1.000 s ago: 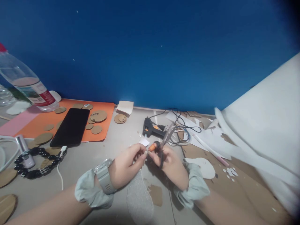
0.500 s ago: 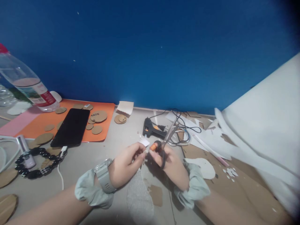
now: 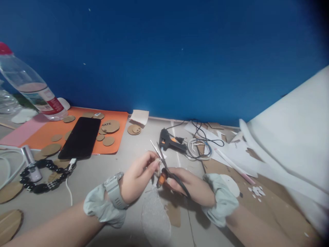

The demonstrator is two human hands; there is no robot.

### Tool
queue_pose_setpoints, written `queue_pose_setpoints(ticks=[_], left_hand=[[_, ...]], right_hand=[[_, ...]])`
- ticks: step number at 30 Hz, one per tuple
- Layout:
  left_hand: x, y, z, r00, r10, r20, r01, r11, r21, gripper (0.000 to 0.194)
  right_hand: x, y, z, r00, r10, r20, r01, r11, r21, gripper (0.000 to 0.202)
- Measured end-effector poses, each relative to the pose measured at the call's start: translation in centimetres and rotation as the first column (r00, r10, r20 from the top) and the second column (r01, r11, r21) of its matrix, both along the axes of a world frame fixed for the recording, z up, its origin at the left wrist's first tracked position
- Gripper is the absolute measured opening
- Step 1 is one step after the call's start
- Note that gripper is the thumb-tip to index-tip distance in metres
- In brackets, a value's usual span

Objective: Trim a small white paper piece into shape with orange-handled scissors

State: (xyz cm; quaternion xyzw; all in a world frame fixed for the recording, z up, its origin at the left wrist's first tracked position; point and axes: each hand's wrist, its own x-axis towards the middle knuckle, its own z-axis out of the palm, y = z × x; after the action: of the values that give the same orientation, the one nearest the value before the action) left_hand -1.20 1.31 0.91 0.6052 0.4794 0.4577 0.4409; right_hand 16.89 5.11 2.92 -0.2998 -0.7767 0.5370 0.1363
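My right hand (image 3: 180, 181) is closed around the black-and-orange handles of a pair of scissors (image 3: 164, 163). Its blades point up and left, slightly parted, beside the fingertips of my left hand (image 3: 141, 176). The left fingers are pinched together on a small whitish piece, mostly hidden by the fingers and blades. Below both hands lies a rounded grey, speckled sheet (image 3: 156, 219), partly over a brown cardboard scrap (image 3: 173, 214). Just beyond the scissors a black glue gun (image 3: 169, 140) rests on the table.
Left are an orange sheet (image 3: 120, 137) with cardboard discs (image 3: 111, 126), a black phone (image 3: 79, 137), a bead string (image 3: 41, 188) and a tilted bottle (image 3: 38, 92). Coiled cables (image 3: 197, 149), paper sheets (image 3: 238, 154) and white scraps (image 3: 257, 191) lie right. A blue wall (image 3: 164, 61) stands behind.
The scissors have swung from pointing up-right to up-left, bringing the blades against the left fingertips. My right hand has turned and lowered slightly; the left stays nearly in place.
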Motion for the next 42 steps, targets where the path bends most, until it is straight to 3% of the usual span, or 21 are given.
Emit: queue_pose_setpoints(ticks=[6, 13, 24, 36, 42], left_hand=[[0.0, 0.04, -0.04, 0.999, 0.012, -0.042, -0.012, 1.0, 0.001, 0.016], [-0.04, 0.19, -0.12, 0.997, 0.017, -0.079, -0.016, 1.0, 0.024, 0.016], [-0.08, 0.14, -0.04, 0.995, 0.021, -0.099, -0.02, 1.0, 0.01, 0.017], [-0.15, 0.16, -0.13, 0.996, 0.021, -0.083, -0.02, 1.0, 0.008, 0.016], [-0.06, 0.23, -0.04, 0.997, 0.02, -0.068, -0.02, 1.0, -0.001, 0.016]], right_hand=[[0.24, -0.27, -0.58, 0.993, -0.054, 0.104, 0.047, 0.997, 0.066, 0.04], [0.3, -0.7, -0.62, 0.985, -0.148, 0.093, 0.137, 0.983, 0.12, 0.032], [0.25, -0.32, -0.74, 0.99, -0.054, 0.133, 0.045, 0.997, 0.067, 0.037], [0.2, -0.61, -0.74, 0.979, -0.099, 0.177, 0.088, 0.994, 0.069, 0.039], [0.24, -0.16, -0.91, 0.989, -0.021, 0.145, 0.02, 1.0, 0.004, 0.041]])
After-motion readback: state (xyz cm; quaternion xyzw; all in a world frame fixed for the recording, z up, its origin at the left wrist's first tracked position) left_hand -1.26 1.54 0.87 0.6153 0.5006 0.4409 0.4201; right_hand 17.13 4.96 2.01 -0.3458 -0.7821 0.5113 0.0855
